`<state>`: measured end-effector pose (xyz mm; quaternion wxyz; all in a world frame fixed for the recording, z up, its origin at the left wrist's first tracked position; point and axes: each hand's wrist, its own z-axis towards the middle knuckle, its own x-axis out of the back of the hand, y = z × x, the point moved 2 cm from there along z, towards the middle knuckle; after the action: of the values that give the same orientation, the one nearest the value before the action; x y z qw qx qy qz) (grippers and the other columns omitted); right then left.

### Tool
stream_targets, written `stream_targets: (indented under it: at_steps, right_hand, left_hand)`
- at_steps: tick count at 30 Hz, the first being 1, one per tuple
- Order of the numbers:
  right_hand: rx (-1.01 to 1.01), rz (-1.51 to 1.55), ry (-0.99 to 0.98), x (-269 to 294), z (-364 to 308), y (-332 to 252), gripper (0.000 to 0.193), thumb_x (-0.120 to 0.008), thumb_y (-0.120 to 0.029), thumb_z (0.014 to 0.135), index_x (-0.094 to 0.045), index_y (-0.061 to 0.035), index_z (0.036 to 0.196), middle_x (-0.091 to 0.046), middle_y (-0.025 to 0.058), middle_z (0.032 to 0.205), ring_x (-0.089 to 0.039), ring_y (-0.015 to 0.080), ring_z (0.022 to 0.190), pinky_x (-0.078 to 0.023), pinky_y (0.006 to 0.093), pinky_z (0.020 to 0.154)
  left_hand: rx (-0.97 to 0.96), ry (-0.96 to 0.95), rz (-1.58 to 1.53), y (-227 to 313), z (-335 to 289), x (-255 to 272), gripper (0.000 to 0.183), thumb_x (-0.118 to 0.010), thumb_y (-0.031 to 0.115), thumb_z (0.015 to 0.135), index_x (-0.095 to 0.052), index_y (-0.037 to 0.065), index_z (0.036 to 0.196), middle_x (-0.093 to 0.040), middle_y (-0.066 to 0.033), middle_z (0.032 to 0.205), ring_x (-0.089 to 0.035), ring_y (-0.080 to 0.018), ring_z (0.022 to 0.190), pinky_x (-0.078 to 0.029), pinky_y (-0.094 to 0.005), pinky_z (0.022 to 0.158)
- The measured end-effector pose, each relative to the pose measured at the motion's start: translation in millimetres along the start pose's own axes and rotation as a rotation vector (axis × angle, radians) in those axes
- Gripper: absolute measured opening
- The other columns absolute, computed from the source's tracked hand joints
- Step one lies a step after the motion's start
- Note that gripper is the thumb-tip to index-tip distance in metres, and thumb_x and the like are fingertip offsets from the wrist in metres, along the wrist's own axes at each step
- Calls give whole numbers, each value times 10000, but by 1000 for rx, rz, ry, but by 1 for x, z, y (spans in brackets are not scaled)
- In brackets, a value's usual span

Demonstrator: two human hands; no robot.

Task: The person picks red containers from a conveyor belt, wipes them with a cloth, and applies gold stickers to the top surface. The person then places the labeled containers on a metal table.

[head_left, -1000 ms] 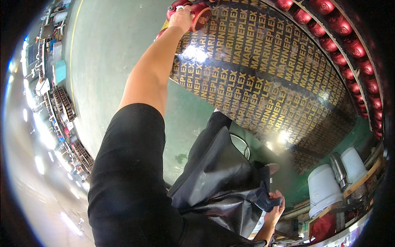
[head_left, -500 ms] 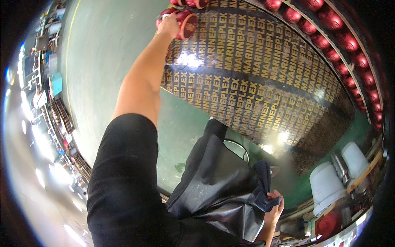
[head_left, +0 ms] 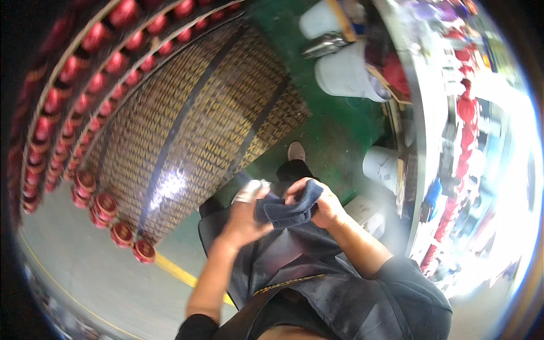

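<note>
One folded navy cloth (head_left: 288, 215), likely light, soft and best pinched at its folds, sits above the black apron (head_left: 289, 254), right hand (head_left: 327, 209) curled round one end, blurred left hand (head_left: 243, 220) at the other, grip unclear.

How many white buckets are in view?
3: a top bucket at the picture's upper edge, a middle bucket below it, and a lower bucket right of the shoe. More may be hidden.

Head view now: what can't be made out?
In the head view:
Left hand: grip unclear from motion blur.
Folded dark blue fabric piece: inner side hidden by its folds.
Glossy red rounded pieces, upper left: outermost cut by the dark rim.
Row of red objects, right: washed out by glare.
</note>
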<state>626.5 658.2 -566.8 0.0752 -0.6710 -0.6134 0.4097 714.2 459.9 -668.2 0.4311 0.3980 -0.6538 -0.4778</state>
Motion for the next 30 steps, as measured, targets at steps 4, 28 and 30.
stream_targets:
  at_steps: [4, 28, 30]
  right_hand:
    - [374, 259, 66, 50, -66, -89, 409, -544, -384, 972, -607, 7, 1076, -638, 212, 1052, -630, 295, 961, -525, 405, 868]
    - [-688, -484, 553, 337, -327, 246, 595, -649, -413, 819, -606, -50, 1288, -575, 262, 1329, -552, 391, 1243, -453, 434, 1061]
    - [-812, -205, 679, 304, -333, 301, 667, -678, -432, 805, -551, -55, 1341, -539, 274, 1359, -525, 429, 1260, -455, 468, 1058]
  left_hand:
    - [185, -14, -571, 108, 93, -75, 577, -767, 92, 799, -558, 25, 1333, -565, -124, 1364, -518, -232, 1280, -392, -361, 1085]
    - [-394, 89, 557, 357, 420, -203, 660, -669, 120, 919, -331, 3, 1474, -371, -156, 1507, -409, -312, 1356, -358, -439, 1106]
    - [-364, -58, 586, 337, 376, -215, 633, -650, 83, 921, -345, 1, 1469, -400, -176, 1484, -427, -311, 1352, -384, -438, 1086]
